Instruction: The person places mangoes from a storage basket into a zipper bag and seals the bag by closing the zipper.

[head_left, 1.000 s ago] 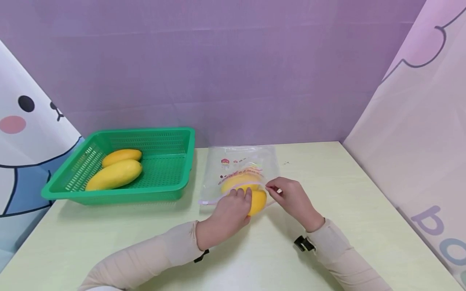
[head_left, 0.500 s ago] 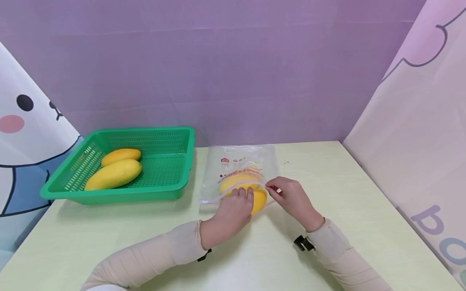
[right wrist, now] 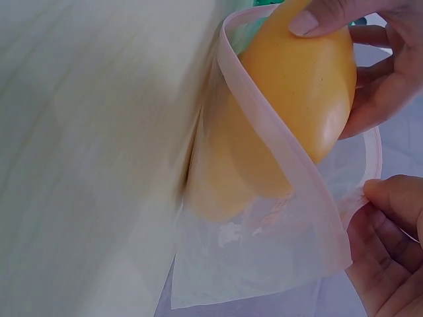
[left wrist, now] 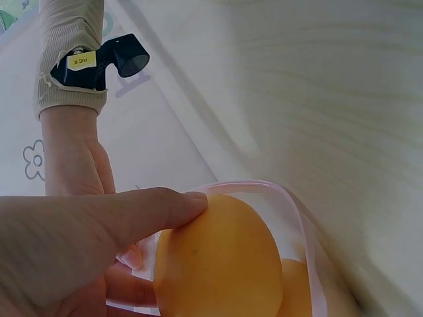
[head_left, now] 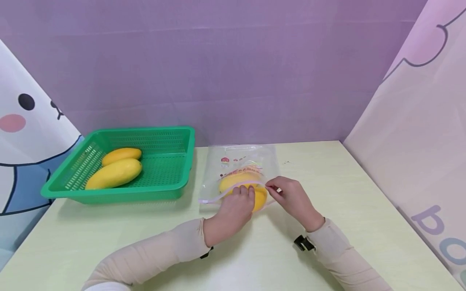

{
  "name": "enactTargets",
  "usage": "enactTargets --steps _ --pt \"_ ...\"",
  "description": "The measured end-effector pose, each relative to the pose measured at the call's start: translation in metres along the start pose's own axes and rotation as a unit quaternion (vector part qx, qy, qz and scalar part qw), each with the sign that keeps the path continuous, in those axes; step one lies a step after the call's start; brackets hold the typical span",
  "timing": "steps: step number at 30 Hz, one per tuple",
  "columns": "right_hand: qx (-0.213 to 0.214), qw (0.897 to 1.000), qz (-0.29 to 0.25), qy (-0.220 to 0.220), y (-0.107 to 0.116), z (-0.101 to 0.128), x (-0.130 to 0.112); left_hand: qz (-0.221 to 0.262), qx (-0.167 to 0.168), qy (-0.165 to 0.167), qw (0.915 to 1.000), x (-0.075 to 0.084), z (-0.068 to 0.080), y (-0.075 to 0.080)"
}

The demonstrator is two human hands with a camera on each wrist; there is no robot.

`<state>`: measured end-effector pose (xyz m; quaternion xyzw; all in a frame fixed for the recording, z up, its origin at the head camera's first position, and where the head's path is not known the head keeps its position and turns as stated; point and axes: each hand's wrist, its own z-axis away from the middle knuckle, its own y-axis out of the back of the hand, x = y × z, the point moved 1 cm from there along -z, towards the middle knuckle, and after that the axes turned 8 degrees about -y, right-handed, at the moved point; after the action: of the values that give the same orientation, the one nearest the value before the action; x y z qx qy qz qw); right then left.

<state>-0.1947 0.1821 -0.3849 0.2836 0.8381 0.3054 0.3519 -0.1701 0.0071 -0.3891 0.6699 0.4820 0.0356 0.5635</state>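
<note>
My left hand (head_left: pixel 233 212) grips a yellow mango (right wrist: pixel 301 86) at the mouth of a clear zip bag (head_left: pixel 214 169); in the left wrist view its thumb (left wrist: pixel 178 206) presses the near end of the fruit. The mango's far part is inside the bag, seen through the film in the right wrist view. Another mango (head_left: pixel 238 181) lies inside the bag beside it. With thumb and fingertips, my right hand (head_left: pixel 293 202) pinches the right edge of the bag's opening. The pink zip strip (right wrist: pixel 284 152) bows around the fruit, so the mouth gapes.
At the left stands a green perforated basket (head_left: pixel 127 197) holding an orange-yellow mango (head_left: pixel 121 155) and a longer yellow one (head_left: pixel 114 173). The bag lies flat on the pale table (head_left: pixel 349 190) near its back edge. A purple cloth (head_left: pixel 233 72) hangs behind.
My left hand has moved slightly forward and right, taking the mango farther into the bag. The right hand keeps its pinch in the same spot.
</note>
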Motion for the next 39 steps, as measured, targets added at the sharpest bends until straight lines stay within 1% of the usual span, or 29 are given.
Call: enactTargets --steps 3,8,14,16,19,23,25,27,29,33,36,39 --pt "0.001 1.000 -0.002 0.001 0.000 0.000 -0.001 0.001 -0.005 0.007 1.0000 0.001 -0.002 -0.001" --pt "-0.002 1.000 -0.003 -0.002 0.001 0.000 -0.002 0.000 -0.031 0.016 0.9994 0.003 -0.003 -0.001" --pt "-0.004 1.000 -0.004 -0.004 0.000 0.000 -0.003 -0.010 -0.061 0.021 0.9978 0.008 -0.005 -0.006" --pt "-0.004 1.000 -0.005 -0.004 0.000 0.000 -0.003 -0.012 -0.068 0.022 0.9974 0.009 -0.005 -0.007" --pt "-0.005 1.000 -0.004 -0.005 0.000 0.000 -0.003 -0.019 -0.068 0.023 0.9972 0.010 -0.006 -0.008" --pt "-0.005 1.000 -0.003 -0.006 0.000 0.000 -0.003 -0.038 -0.054 0.022 0.9976 0.011 -0.007 -0.010" --pt "-0.005 1.000 -0.004 -0.007 0.000 0.000 -0.003 -0.047 -0.050 0.018 0.9975 0.011 -0.008 -0.011" --pt "-0.005 1.000 -0.005 -0.009 0.001 0.000 -0.003 -0.051 -0.053 0.013 0.9972 0.011 -0.008 -0.012" --pt "-0.006 1.000 -0.005 -0.011 0.001 0.000 -0.003 -0.053 -0.063 0.005 0.9966 0.011 -0.009 -0.013" --pt "-0.005 1.000 -0.004 -0.012 0.000 0.000 -0.003 -0.055 -0.097 -0.007 0.9938 0.010 -0.012 -0.014" --pt "-0.003 1.000 -0.004 -0.011 0.000 -0.001 -0.003 -0.045 -0.116 -0.002 0.9923 0.009 -0.015 -0.015" --pt "-0.002 1.000 -0.004 -0.009 0.000 -0.001 -0.003 -0.024 -0.120 0.014 0.9923 0.008 -0.017 -0.017"
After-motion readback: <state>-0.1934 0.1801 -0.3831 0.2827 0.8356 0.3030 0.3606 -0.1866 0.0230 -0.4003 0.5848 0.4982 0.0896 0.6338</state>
